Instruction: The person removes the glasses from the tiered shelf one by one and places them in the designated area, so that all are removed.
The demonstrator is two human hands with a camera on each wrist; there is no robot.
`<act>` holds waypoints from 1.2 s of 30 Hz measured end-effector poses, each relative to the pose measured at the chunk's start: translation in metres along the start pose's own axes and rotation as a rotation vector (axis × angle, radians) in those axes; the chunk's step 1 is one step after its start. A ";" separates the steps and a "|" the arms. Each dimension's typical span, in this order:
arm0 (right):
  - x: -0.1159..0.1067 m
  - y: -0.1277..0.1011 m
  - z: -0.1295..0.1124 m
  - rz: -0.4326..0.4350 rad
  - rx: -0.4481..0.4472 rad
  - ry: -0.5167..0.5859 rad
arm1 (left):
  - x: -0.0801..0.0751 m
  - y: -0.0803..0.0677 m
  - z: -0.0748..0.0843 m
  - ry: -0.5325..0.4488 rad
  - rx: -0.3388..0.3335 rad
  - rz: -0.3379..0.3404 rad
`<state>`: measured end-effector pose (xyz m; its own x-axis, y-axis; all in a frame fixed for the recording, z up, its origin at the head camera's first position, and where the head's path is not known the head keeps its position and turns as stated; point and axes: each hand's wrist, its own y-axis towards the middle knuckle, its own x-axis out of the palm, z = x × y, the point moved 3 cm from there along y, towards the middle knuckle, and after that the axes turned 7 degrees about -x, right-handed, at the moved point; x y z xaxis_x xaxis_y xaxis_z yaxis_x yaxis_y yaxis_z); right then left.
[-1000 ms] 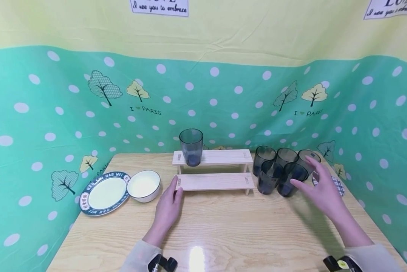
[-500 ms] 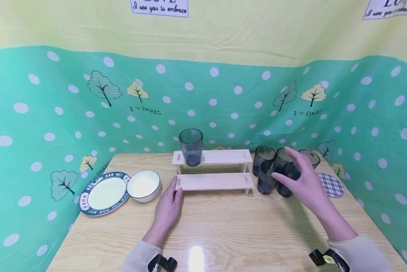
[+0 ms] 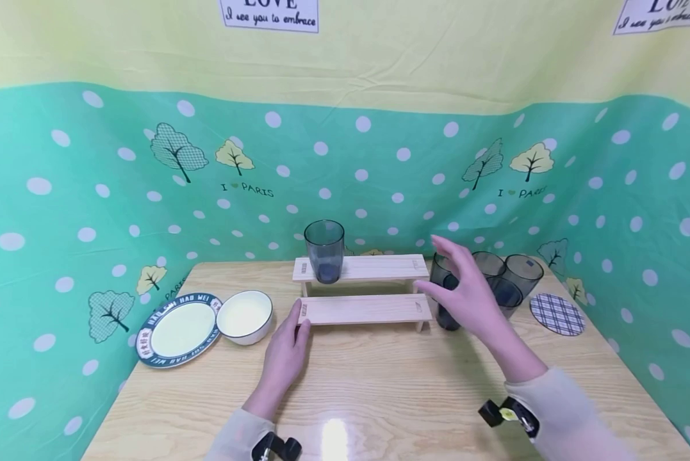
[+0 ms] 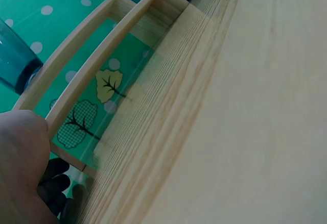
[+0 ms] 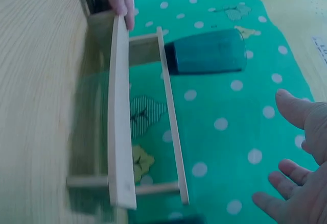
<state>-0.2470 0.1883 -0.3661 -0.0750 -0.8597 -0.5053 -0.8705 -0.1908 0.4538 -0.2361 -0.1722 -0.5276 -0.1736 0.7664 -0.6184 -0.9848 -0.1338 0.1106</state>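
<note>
In the head view, my left hand (image 3: 286,352) holds the left end of the lower shelf of a two-tier wooden rack (image 3: 364,309). Its fingers curl beside the rack's leg in the left wrist view. One dark, see-through drinking glass (image 3: 325,253) stands upright on the upper shelf, at the left. My right hand (image 3: 466,291) is over the cluster of several similar glasses (image 3: 522,275), near the rack's right end, and hides parts of two of them. Thumb and fingers are spread, and nothing lies between them in the right wrist view.
Left of the rack stand a white bowl (image 3: 245,317) and a white plate (image 3: 177,330) with a blue patterned rim. A round checked coaster (image 3: 557,314) lies right of the glasses. Polka-dot cloth (image 3: 379,192) hangs behind the wooden table (image 3: 379,397).
My right hand has moved left across the glasses toward the rack, uncovering the right-hand glasses and the coaster. My left hand has stayed at the shelf's end.
</note>
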 end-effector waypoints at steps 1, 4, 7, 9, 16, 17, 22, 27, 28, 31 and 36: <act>0.004 0.003 -0.002 -0.004 -0.009 0.016 | 0.000 0.000 0.000 0.001 0.004 0.005; 0.017 0.012 -0.008 -0.018 -0.027 0.059 | 0.001 0.000 0.000 0.003 0.009 0.012; 0.028 0.021 -0.014 -0.029 -0.044 0.089 | 0.001 0.001 0.000 0.001 0.009 0.013; 0.036 0.027 -0.018 -0.036 -0.049 0.106 | 0.001 0.001 0.000 0.002 0.003 0.009; 0.061 0.046 -0.028 -0.057 -0.058 0.162 | 0.000 0.001 0.000 -0.008 -0.005 -0.004; 0.065 0.049 -0.029 -0.058 -0.057 0.170 | 0.000 0.001 0.000 -0.008 -0.004 -0.004; 0.081 0.062 -0.034 -0.069 -0.059 0.194 | 0.000 0.002 -0.001 -0.011 -0.002 -0.004; 0.096 0.073 -0.038 -0.077 -0.066 0.202 | 0.001 0.000 -0.001 -0.008 0.010 0.009; 0.099 0.075 -0.039 -0.079 -0.068 0.206 | 0.001 0.000 -0.001 -0.007 0.015 0.013; 0.106 0.079 -0.042 -0.087 -0.057 0.210 | 0.001 -0.001 -0.001 -0.005 0.030 0.025; 0.117 0.086 -0.046 -0.094 -0.027 0.197 | 0.001 -0.001 0.000 -0.004 0.023 0.013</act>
<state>-0.3083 0.0495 -0.3531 0.1047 -0.9129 -0.3945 -0.8555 -0.2849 0.4323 -0.2357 -0.1709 -0.5284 -0.1866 0.7675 -0.6133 -0.9821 -0.1294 0.1368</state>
